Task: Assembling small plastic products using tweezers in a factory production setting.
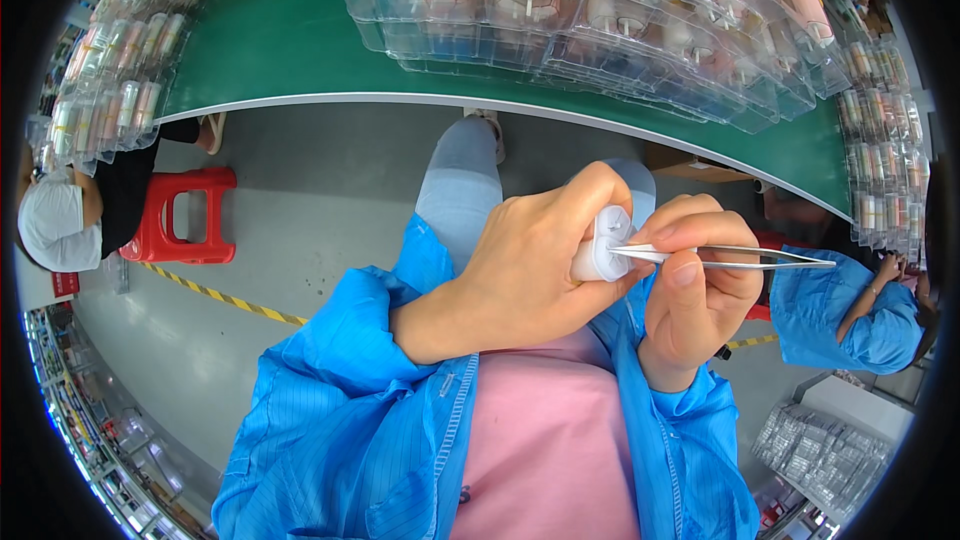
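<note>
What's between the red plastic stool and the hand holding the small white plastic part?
In the head view, between the red plastic stool and the left hand gripping the small white plastic part lie grey floor and the person's jeans-clad leg.

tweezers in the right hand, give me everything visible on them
The tweezers are slim, bare silvery metal, two flat blades that lie close together. They lie roughly level across the picture, the joined end pointing to the person's right and free in the air. The right hand pinches them near the working end between thumb and forefinger. The tips meet the end face of a small white plastic part held in the left hand. Whether they clamp anything there cannot be told.
</note>
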`<state>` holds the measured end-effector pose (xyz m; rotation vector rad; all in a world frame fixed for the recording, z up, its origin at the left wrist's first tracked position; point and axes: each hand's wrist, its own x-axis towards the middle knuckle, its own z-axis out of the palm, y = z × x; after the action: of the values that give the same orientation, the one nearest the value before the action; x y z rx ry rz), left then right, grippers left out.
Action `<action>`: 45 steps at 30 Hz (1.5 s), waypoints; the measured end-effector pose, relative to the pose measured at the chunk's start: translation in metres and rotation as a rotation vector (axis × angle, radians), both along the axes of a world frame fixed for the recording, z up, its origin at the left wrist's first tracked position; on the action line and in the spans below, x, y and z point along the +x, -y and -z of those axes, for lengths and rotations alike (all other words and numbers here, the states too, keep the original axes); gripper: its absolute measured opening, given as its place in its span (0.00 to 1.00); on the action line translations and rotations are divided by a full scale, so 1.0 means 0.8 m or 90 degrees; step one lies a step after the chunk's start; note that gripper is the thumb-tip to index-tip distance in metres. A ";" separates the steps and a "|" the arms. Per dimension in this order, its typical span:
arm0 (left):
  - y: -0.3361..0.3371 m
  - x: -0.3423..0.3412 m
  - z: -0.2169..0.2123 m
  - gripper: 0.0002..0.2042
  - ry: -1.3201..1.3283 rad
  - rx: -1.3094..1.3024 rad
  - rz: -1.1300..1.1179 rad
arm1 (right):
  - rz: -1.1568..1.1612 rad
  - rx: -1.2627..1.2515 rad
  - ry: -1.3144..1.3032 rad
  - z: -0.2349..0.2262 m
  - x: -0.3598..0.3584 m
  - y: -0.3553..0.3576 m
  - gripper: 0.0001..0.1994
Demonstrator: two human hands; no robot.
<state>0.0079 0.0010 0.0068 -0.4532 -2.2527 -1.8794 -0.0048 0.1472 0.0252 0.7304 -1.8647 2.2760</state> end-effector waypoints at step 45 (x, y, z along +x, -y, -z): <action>0.003 0.003 -0.003 0.17 0.014 0.001 0.032 | -0.002 -0.035 -0.006 0.007 0.002 -0.001 0.05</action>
<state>0.0104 -0.0010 0.0093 -0.4956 -2.2740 -1.9204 -0.0032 0.1478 0.0196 0.7356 -1.7910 2.3126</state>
